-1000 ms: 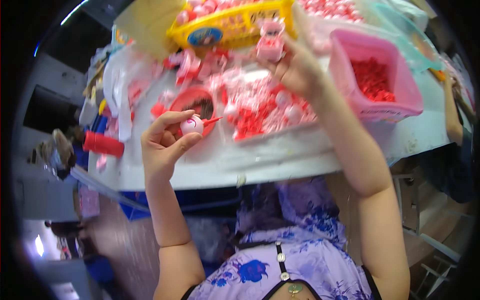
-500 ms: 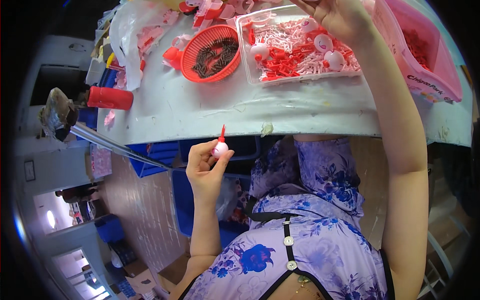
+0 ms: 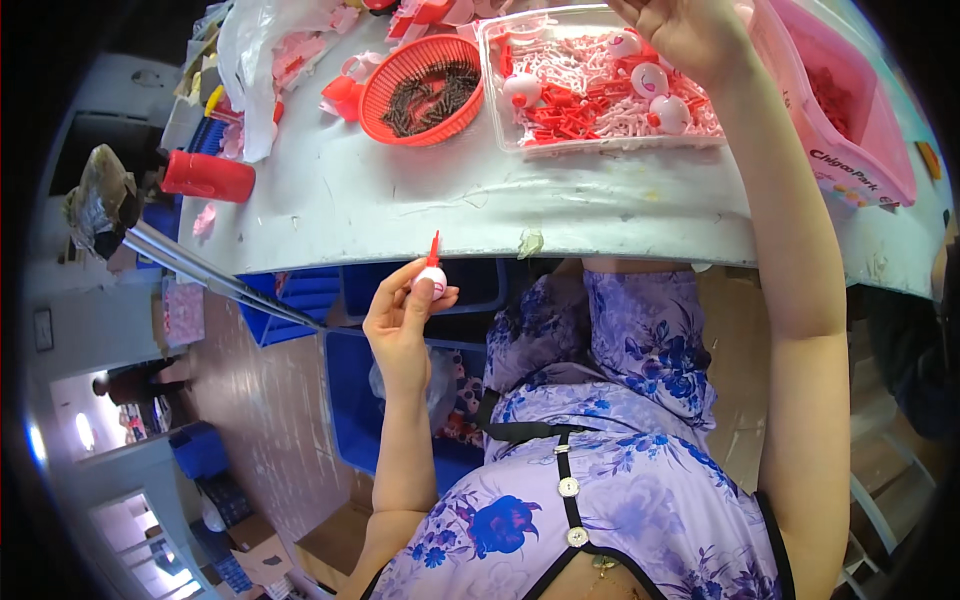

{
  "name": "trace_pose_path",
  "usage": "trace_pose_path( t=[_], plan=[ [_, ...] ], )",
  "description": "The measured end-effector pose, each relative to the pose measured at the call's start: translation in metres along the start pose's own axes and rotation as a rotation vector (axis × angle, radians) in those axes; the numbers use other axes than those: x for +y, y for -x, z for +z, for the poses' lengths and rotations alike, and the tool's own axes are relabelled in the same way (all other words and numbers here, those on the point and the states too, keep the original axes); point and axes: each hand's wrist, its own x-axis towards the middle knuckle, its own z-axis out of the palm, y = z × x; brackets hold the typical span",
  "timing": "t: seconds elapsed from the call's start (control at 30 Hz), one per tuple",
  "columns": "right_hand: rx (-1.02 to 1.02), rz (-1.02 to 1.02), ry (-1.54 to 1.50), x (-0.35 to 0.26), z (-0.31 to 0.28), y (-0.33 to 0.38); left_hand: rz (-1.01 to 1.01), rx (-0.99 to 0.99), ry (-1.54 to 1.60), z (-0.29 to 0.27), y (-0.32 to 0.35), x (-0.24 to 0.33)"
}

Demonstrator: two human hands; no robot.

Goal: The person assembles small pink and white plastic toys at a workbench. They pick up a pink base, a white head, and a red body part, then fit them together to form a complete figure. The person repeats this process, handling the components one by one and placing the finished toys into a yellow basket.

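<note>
Above the table's front edge my left hand (image 3: 400, 315) is closed round a small white ball (image 3: 430, 282) with pink markings and a thin red stem pointing up. Thumb and fingers pinch the ball from either side. My right hand (image 3: 690, 35) reaches far over the back right of a clear plastic tray (image 3: 610, 147); its fingertips are cut off by the upper edge, so what they touch is hidden. In the tray lie many small pink and red plastic parts (image 3: 570, 122) and several more white balls (image 3: 668, 114).
Beside the tray stands a red basket (image 3: 372, 112) of dark screws. A pink bin (image 3: 880, 165) with red parts is at the right. A red cylinder (image 3: 208, 176) lies on the left of the white-covered table (image 3: 400, 215). Blue crates (image 3: 350, 410) stand below.
The view has shifted slightly. My left hand has turned the ball a little, with the thumb now across its front. My right hand stays over the tray's far side.
</note>
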Motion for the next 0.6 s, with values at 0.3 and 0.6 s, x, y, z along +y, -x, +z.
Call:
trace_pose_path(
  t=[0.3, 0.6],
  plan=[
    [-0.063, 0.012, -0.037, 0.002, -0.008, -0.004, 0.105, 0.033, -0.152, 0.008, 0.004, -0.004],
    [0.029, -0.011, 0.008, 0.004, 0.005, 0.005, -0.001, 0.008, 0.001, 0.002, -0.001, -0.002]
  ],
)
